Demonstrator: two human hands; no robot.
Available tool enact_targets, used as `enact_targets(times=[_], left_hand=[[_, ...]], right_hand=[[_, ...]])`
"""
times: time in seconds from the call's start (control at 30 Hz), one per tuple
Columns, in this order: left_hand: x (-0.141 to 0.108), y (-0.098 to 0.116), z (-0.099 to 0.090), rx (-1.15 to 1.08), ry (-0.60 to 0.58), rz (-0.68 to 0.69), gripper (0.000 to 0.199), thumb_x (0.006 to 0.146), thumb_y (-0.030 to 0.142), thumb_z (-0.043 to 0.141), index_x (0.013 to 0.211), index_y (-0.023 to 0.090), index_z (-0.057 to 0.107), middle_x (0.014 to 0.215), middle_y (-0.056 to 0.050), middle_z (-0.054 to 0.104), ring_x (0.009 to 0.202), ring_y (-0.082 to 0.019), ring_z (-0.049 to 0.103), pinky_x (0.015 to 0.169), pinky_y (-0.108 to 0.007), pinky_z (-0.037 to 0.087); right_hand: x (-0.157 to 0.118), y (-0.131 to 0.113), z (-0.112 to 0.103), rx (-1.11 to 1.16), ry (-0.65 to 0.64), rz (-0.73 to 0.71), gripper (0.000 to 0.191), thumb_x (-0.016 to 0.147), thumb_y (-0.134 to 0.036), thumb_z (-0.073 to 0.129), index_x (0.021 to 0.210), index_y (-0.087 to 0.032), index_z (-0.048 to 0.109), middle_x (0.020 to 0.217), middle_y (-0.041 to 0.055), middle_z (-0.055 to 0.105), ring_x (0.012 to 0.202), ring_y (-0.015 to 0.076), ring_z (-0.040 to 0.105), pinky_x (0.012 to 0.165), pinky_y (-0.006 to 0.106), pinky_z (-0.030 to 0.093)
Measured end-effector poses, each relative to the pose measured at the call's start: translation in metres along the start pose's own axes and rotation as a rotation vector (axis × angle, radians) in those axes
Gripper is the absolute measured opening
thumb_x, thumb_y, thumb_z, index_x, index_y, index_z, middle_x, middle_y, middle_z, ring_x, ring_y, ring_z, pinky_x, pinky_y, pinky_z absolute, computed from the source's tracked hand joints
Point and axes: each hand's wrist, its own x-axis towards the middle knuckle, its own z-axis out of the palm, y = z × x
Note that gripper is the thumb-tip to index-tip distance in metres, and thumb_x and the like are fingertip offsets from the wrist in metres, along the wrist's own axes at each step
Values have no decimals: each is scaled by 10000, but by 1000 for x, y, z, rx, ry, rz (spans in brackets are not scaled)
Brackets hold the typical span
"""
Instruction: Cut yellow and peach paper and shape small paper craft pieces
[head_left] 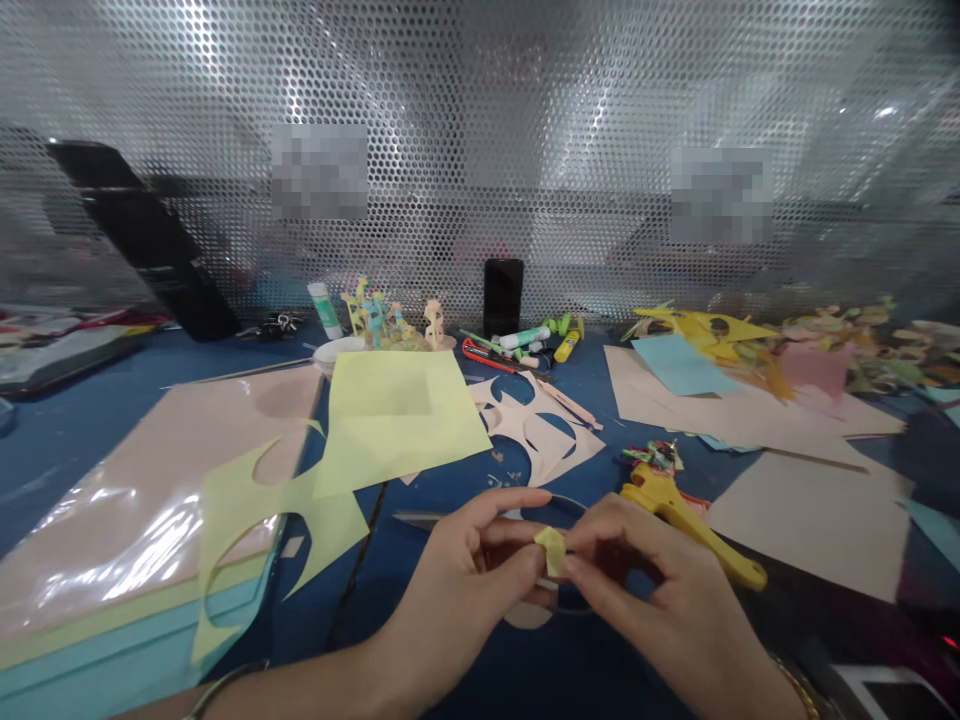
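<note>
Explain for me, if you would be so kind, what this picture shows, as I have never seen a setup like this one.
There is no machine here. This one picture comes from a camera worn on a person's head, looking forward and down at their own bare hands. The left hand and right hand pinch a small piece of yellow paper between them. On the blue work surface lie a cut sheet of pale yellow paper, a yellow-handled tool and a glue stick. A black phone stands upright beyond them, in front of a perforated metal wall.
</note>
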Motion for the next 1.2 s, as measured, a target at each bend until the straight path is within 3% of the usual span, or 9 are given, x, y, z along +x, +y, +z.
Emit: enact_targets(times=[0.07, 0.13, 0.27, 0.33, 0.43, 0.53, 0.73, 1.2], left_hand=[[1, 0, 0, 25, 16, -14, 392, 777, 224, 702, 1143, 199, 566, 876, -33, 735, 727, -132, 680, 667, -229, 541], [1, -2, -1, 70, 35, -22, 376, 771, 237, 705, 1119, 206, 566, 870, -28, 735, 727, -139, 676, 663, -243, 537], [2, -2, -2, 149, 95, 5, 232, 712, 276, 753, 866, 175, 612, 743, 5, 702, 635, -109, 632, 596, -203, 494], [2, -1, -1, 191, 108, 19, 177, 706, 270, 751, 771, 156, 633, 680, 13, 672, 599, -92, 603, 564, -181, 468], [1, 1, 1, 221, 122, 21, 120, 737, 258, 713, 787, 151, 692, 675, 0, 678, 606, -94, 604, 570, -179, 470], [0, 2, 1, 230, 141, 18, 160, 752, 281, 693, 854, 162, 725, 695, -17, 698, 611, -108, 614, 579, -198, 495], [-1, 1, 0, 274, 160, 2, 203, 763, 314, 678, 897, 174, 738, 680, -26, 703, 608, -134, 628, 569, -227, 526], [-2, -1, 0, 329, 143, 46, 160, 764, 307, 678, 853, 192, 745, 727, -27, 708, 656, -140, 627, 576, -210, 501]], right_hand=[[-1, 2, -1, -24, -19, -42, 55, 843, -221, 584, 818, -247, 626, 701, -21, 567, 556, 106, 538, 493, 195, 461], [-2, 5, -3, -59, -113, -90, 142, 877, -222, 541, 972, -275, 633, 811, 2, 574, 620, 116, 566, 529, 205, 482], [-4, 8, -6, -152, -269, -164, 208, 913, -217, 488, 1035, -303, 633, 929, 30, 551, 769, 146, 605, 639, 248, 502], [-3, 7, -7, -148, -240, -172, 150, 904, -205, 502, 952, -272, 628, 907, 26, 545, 763, 142, 593, 647, 247, 497], [0, 5, -7, -72, -183, -121, 89, 881, -200, 534, 815, -232, 585, 858, 15, 542, 673, 115, 553, 584, 217, 483], [2, 2, -6, 23, -170, 13, 106, 870, -229, 543, 772, -224, 582, 823, 11, 557, 648, 115, 555, 547, 209, 485], [2, 2, -4, 246, -192, 333, 185, 862, -383, 534, 795, -212, 559, 573, -35, 565, 486, 110, 555, 464, 203, 495], [-3, 3, 2, 192, -120, 296, 204, 872, -395, 509, 758, -229, 477, 598, 4, 652, 534, 140, 643, 508, 234, 531]])
